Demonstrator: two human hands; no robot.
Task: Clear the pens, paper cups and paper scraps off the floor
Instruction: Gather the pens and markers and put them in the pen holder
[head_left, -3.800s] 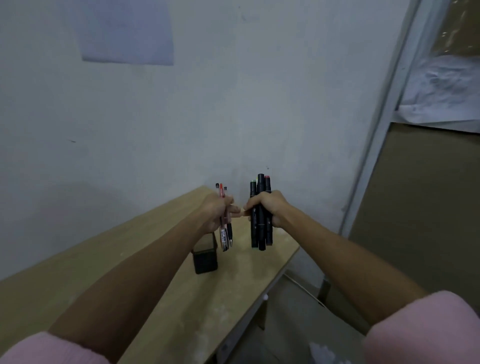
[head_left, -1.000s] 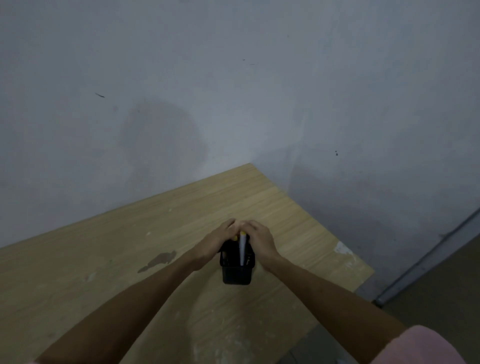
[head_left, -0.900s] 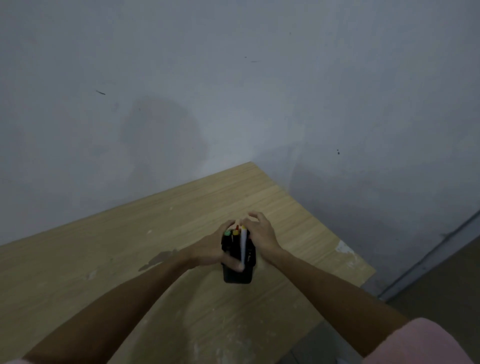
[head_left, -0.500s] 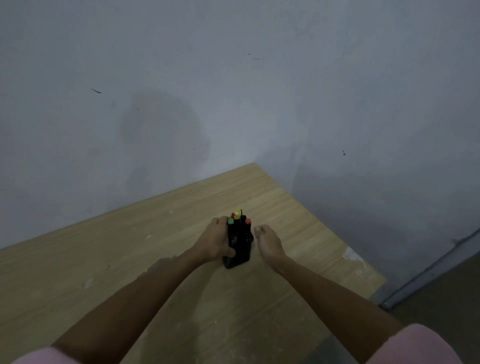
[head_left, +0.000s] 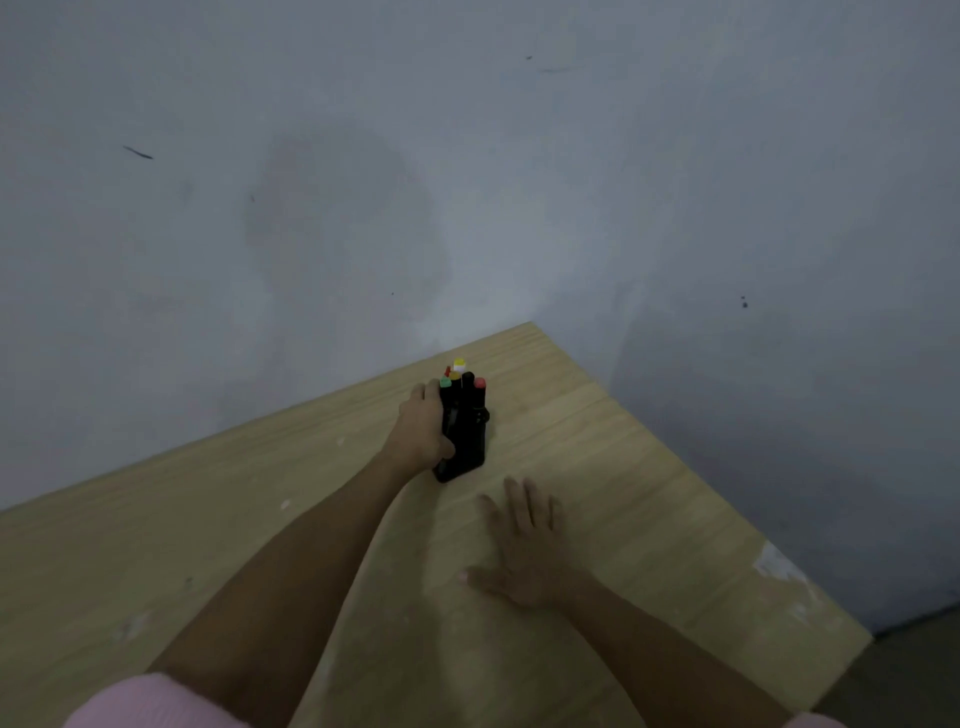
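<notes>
Pens (head_left: 461, 382) stand upright, coloured caps up, in a black holder (head_left: 464, 441) on the wooden table (head_left: 649, 519). My left hand (head_left: 423, 428) grips the holder from its left side, thumb curled across the near face and fingers hidden behind it. My right hand (head_left: 524, 545) lies near the holder but apart from it, fingers straight and spread, holding nothing; whether the palm touches the table I cannot tell. The holder sits near the far edge of the table, close to the grey wall (head_left: 467, 182). I judge the pens light, rigid and smooth, likely to roll if laid down and to spill if the holder tips, so the sound place to take hold is low on the holder's body, as the left hand does, not by the caps. No paper cups or scraps show; the floor (head_left: 924, 670) is barely visible at lower right.
</notes>
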